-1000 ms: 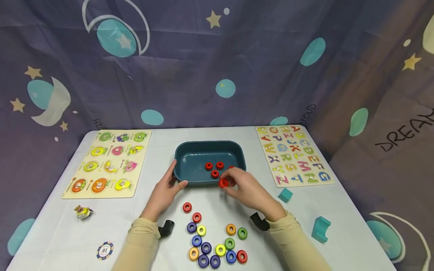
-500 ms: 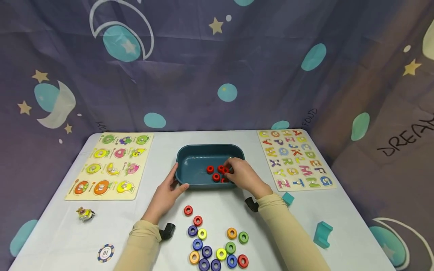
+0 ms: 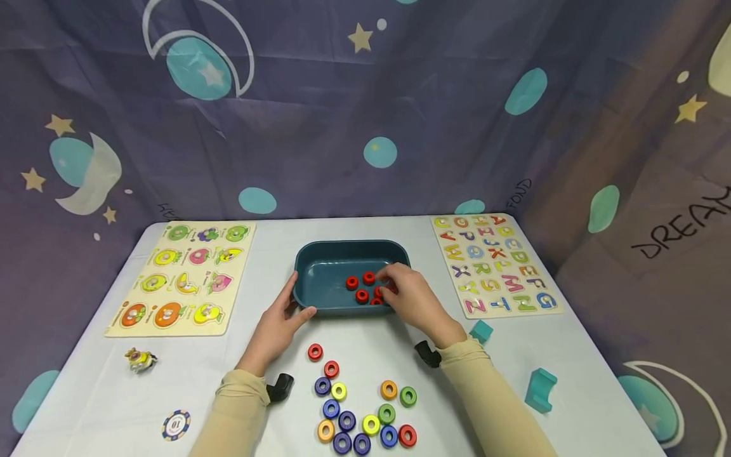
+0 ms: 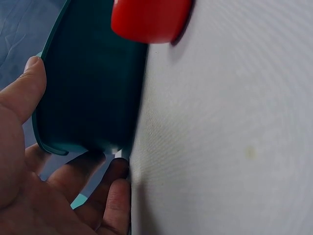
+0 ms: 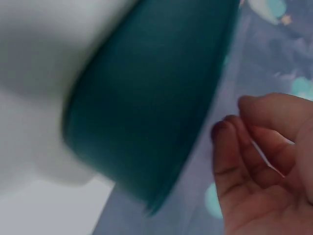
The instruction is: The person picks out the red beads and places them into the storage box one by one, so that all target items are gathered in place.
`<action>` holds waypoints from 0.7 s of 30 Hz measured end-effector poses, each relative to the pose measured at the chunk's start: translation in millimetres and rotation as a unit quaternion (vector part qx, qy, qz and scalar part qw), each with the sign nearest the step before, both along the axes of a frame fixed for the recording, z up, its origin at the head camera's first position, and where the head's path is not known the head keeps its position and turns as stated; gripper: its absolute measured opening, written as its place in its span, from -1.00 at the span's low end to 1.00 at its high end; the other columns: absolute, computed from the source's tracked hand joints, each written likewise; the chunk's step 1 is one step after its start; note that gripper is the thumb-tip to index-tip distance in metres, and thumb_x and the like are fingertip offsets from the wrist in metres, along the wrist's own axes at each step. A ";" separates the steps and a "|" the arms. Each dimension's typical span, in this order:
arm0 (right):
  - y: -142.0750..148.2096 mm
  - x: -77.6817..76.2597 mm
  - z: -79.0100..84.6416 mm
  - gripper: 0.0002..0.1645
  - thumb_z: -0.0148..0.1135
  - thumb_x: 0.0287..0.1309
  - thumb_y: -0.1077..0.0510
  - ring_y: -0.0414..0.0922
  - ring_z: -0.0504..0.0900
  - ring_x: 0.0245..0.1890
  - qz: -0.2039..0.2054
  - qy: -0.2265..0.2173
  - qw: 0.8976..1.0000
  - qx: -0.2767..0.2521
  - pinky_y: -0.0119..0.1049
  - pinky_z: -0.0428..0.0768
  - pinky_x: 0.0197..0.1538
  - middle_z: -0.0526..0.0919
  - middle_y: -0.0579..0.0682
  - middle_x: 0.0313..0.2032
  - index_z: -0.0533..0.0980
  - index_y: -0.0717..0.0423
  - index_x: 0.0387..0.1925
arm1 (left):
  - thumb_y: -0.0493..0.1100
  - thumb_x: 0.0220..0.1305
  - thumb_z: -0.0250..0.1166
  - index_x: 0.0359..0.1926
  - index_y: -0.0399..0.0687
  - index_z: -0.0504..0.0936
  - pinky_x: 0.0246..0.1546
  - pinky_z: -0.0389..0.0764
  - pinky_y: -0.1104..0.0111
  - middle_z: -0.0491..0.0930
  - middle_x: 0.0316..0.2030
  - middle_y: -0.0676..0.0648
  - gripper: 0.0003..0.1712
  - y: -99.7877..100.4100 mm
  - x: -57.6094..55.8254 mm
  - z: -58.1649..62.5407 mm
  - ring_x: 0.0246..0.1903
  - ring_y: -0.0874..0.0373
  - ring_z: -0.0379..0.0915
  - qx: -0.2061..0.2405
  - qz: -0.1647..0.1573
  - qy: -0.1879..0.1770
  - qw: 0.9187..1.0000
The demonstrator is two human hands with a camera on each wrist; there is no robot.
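A deep teal tray [image 3: 331, 311] stands mid-table with several small red rings [image 3: 362, 296] lying inside, towards its right. My left hand [image 3: 274, 335] holds the tray's front left corner; in the left wrist view its thumb [image 4: 32, 81] touches the rim and the fingers lie around the end wall. Over the tray's right part hovers my right hand [image 3: 415, 299], fingertips close to the red rings. The right wrist view shows that hand's fingers [image 5: 227, 156] loosely bent beside the rim, with nothing visible between them. Some rings are partly hidden behind this hand.
Several coloured rings [image 3: 347, 419] lie scattered before the tray. A fruit puzzle board [image 3: 183, 279] is at left, a letter puzzle board [image 3: 497, 266] at right. Nearby are a small figurine [image 3: 139, 360], a poker chip [image 3: 176, 424], a teal cube [image 3: 481, 331] and a teal arch block [image 3: 540, 390].
My right hand has carried a red ring from the tray's front rim into the tray and let go of it. The left hand has stayed at the corner.
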State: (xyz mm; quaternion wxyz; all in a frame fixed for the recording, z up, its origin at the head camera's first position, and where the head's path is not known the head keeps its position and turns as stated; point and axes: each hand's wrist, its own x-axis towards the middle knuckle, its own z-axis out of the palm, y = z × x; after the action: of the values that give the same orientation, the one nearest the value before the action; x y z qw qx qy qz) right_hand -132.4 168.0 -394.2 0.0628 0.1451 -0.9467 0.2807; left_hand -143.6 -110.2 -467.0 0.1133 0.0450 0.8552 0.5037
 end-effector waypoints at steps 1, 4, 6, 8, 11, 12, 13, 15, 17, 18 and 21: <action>-3.8 4.8 1.7 -0.78 0.29 0.13 0.28 -0.26 0.48 -0.37 0.013 0.013 1.000 -0.007 -0.42 0.54 -0.33 0.62 -0.06 -0.24 0.60 0.01 -0.17 | 0.17 0.23 0.28 0.43 0.71 -0.16 0.36 0.31 0.09 0.22 0.43 -0.10 -0.05 -0.1 -0.3 0.3 0.37 -0.04 0.24 0.000 0.000 0.000 1.000; -16.6 19.8 5.9 -0.78 0.30 0.13 0.27 -0.31 0.48 -0.35 0.061 0.032 0.997 -0.017 -0.48 0.55 -0.31 0.62 -0.14 -0.24 0.58 -0.05 -0.20 | 0.16 0.24 0.28 0.43 0.71 -0.17 0.36 0.31 0.08 0.22 0.43 -0.11 -0.05 0.0 -0.8 1.4 0.37 -0.05 0.24 -0.002 0.001 0.002 1.000; -25.2 28.4 6.8 -0.77 0.30 0.12 0.27 -0.33 0.49 -0.34 0.089 0.033 0.995 -0.015 -0.50 0.57 -0.28 0.62 -0.17 -0.25 0.58 -0.07 -0.20 | 0.16 0.25 0.28 0.43 0.70 -0.17 0.36 0.31 0.08 0.21 0.43 -0.12 -0.05 0.0 -0.8 2.1 0.37 -0.06 0.24 -0.004 0.002 0.004 1.000; -33.3 35.4 5.8 -0.77 0.31 0.12 0.27 -0.32 0.52 -0.31 0.114 0.022 0.993 -0.007 -0.52 0.58 -0.23 0.63 -0.18 -0.24 0.58 -0.04 -0.18 | 0.16 0.25 0.27 0.43 0.70 -0.17 0.36 0.31 0.08 0.22 0.43 -0.12 -0.05 0.0 -0.7 2.2 0.37 -0.06 0.24 -0.005 0.003 0.004 1.000; -44.2 43.5 0.8 -0.75 0.32 0.12 0.25 -0.27 0.57 -0.26 0.159 -0.019 0.987 0.014 -0.52 0.59 -0.20 0.64 -0.13 -0.22 0.59 0.00 -0.13 | 0.16 0.25 0.27 0.44 0.69 -0.17 0.36 0.31 0.07 0.21 0.43 -0.14 -0.05 0.0 -0.3 1.6 0.37 -0.07 0.24 -0.006 0.001 0.004 1.000; -47.2 46.0 -1.7 -0.73 0.31 0.13 0.23 -0.26 0.58 -0.25 0.176 -0.037 0.983 0.026 -0.52 0.59 -0.18 0.64 -0.12 -0.19 0.59 0.00 -0.10 | 0.16 0.25 0.27 0.44 0.70 -0.17 0.36 0.31 0.07 0.21 0.43 -0.14 -0.05 0.1 -0.2 1.2 0.37 -0.07 0.24 -0.005 0.002 0.003 1.000; -50.1 48.2 -4.6 -0.71 0.31 0.14 0.22 -0.26 0.59 -0.22 0.194 -0.056 0.979 0.037 -0.51 0.59 -0.15 0.65 -0.11 -0.16 0.58 -0.01 -0.06 | 0.16 0.24 0.28 0.44 0.70 -0.17 0.36 0.31 0.08 0.22 0.43 -0.14 -0.05 0.2 -0.1 0.6 0.37 -0.07 0.24 -0.004 0.003 0.002 1.000; -54.8 52.1 -10.6 -0.64 0.28 0.16 0.20 -0.28 0.59 -0.16 0.225 -0.093 0.968 0.065 -0.51 0.58 -0.09 0.64 -0.13 -0.10 0.57 -0.06 0.02 | 0.16 0.24 0.28 0.44 0.69 -0.16 0.36 0.31 0.07 0.22 0.42 -0.15 -0.05 0.3 -0.1 -0.3 0.37 -0.07 0.24 -0.002 0.002 0.003 1.000; -57.8 55.2 -17.2 -0.57 0.27 0.17 0.20 -0.32 0.57 -0.11 0.252 -0.113 0.956 0.097 -0.50 0.57 -0.01 0.61 -0.18 -0.05 0.55 -0.11 0.09 | 0.15 0.24 0.28 0.45 0.67 -0.16 0.35 0.31 0.06 0.23 0.42 -0.16 -0.05 0.3 0.1 -1.1 0.37 -0.09 0.24 -0.002 0.000 0.005 1.000; -58.9 56.2 -20.2 -0.55 0.26 0.17 0.21 -0.33 0.56 -0.08 0.263 -0.118 0.951 0.109 -0.49 0.56 0.03 0.60 -0.20 -0.03 0.55 -0.13 0.11 | 0.16 0.24 0.28 0.44 0.68 -0.15 0.36 0.31 0.06 0.24 0.42 -0.15 -0.05 0.5 0.1 -1.3 0.37 -0.08 0.25 -0.003 0.002 0.005 1.000; -60.5 57.9 -26.7 -0.56 0.27 0.17 0.22 -0.36 0.53 -0.04 0.280 -0.119 0.944 0.130 -0.46 0.55 0.09 0.59 -0.24 -0.03 0.57 -0.17 0.08 | 0.18 0.24 0.27 0.45 0.65 -0.16 0.35 0.31 0.01 0.24 0.41 -0.15 -0.05 0.3 0.6 -1.2 0.36 -0.10 0.25 -0.009 -0.004 0.010 1.000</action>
State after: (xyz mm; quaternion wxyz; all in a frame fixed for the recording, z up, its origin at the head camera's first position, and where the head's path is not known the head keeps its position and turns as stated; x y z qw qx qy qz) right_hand -74.5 107.5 -420.9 -0.1509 0.3764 -0.8968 0.1771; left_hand -143.1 -109.9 -468.3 0.1067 0.0523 0.8607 0.4951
